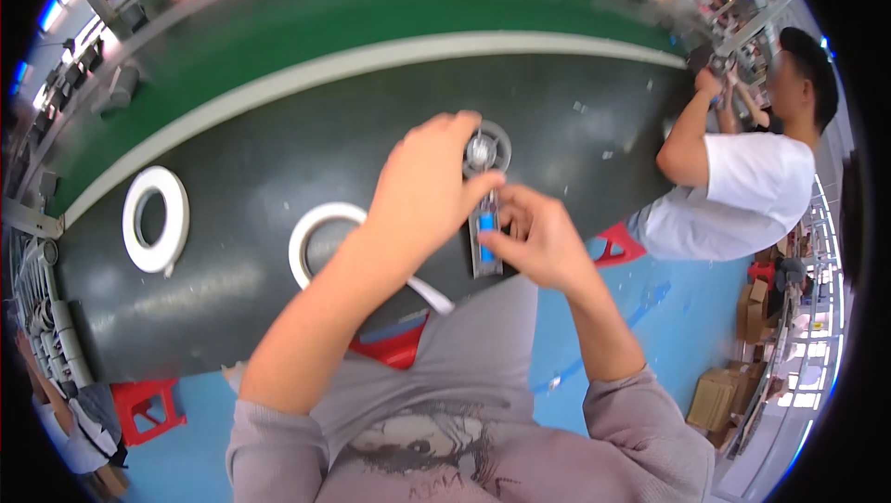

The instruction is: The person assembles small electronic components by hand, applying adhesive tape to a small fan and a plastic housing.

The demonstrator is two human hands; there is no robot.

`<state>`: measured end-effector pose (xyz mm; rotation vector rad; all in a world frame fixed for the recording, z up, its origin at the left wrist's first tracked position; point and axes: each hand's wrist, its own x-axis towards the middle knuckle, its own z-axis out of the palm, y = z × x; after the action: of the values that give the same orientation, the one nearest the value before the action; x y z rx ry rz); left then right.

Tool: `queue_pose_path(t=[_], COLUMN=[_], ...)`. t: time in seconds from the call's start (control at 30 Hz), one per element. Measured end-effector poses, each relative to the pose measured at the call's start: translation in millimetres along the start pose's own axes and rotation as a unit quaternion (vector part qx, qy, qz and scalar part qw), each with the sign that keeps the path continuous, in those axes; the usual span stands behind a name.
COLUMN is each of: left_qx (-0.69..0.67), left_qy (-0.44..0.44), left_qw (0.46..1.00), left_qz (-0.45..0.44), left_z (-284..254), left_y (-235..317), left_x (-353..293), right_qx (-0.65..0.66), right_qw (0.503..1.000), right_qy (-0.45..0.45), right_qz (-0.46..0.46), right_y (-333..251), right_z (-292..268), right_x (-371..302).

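A small grey handheld fan (484, 152) is held over the dark table near its front edge, round head away from me and handle toward me. The handle is uncovered and shows a blue cylindrical battery (486, 237) in it. My left hand (418, 178) is closed around the left side of the fan head, its thumb reaching across below the ring. With thumb and bent fingers, my right hand (549, 241) grips the handle's right side, the thumb tip against the battery. Beside my left forearm lies a white tape roll (299, 248), its loose strip (432, 296) trailing toward the table edge.
Another white tape roll (135, 225) lies at the left of the dark table (232, 308). A pale rail (371, 56) borders a green belt (306, 30) beyond. A co-worker in a white shirt (756, 187) works at the right. Red stools (148, 410) and cardboard boxes (715, 399) stand around.
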<state>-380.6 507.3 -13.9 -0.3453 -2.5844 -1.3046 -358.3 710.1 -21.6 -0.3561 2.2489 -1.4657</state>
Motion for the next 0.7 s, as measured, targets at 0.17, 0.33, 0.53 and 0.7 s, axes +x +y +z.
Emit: queue_pose_path(t=[0.17,0.33,0.53,0.7], left_qx=[0.061,0.058,0.223,0.219], left_qy=[-0.048,0.048,0.054,0.012], left_qw=[0.997,0.997,0.966,0.968], left_qz=[0.01,0.013,0.121,0.121], left_z=[-43,-92,-99,-93], left_y=[23,2,-22,-19], left_x=[-35,-101,-162,-167], right_qx=[0.126,0.196,0.183,0.186], right_qw=[0.986,0.965,0.981,0.981], right_qy=[-0.111,-0.173,-0.053,0.037], right_qz=[-0.001,0.016,-0.024,-0.026], right_y=[7,13,-19,-52], right_z=[-21,-44,-12,22], right_x=[4,31,154,269])
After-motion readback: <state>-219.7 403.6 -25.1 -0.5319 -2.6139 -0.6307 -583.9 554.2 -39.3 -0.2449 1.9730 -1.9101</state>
